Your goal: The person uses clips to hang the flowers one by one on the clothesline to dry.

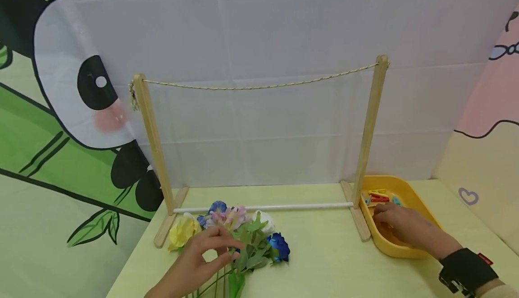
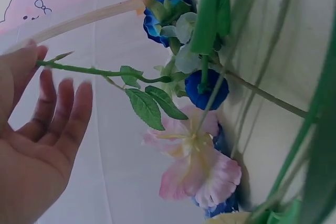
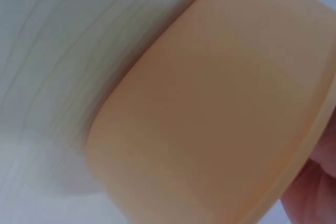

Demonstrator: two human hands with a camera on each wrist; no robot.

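My left hand [image 1: 202, 255] pinches a green artificial flower stem [image 2: 100, 70] between thumb and fingertip, the other fingers loosely bent. Leaves [image 2: 144, 108] sprout from this stem. Beneath it lies a bunch of artificial flowers: a yellow one [image 1: 184, 231], a pink one [image 1: 231, 217], a white one [image 1: 265, 221] and a dark blue one [image 1: 279, 247]. Inside the yellow basin [image 1: 423, 212], my right hand [image 1: 401, 226] reaches down with fingertips hidden, beside small coloured clothespins [image 1: 379, 197]. Whether it holds one I cannot tell.
Behind the flowers stands a wooden frame with a left post [image 1: 154, 140] and a right post [image 1: 370, 131]. A thin rope [image 1: 243, 88] sags between their tops, and a white rod [image 1: 308, 206] joins their bases. The basin stands against the right foot.
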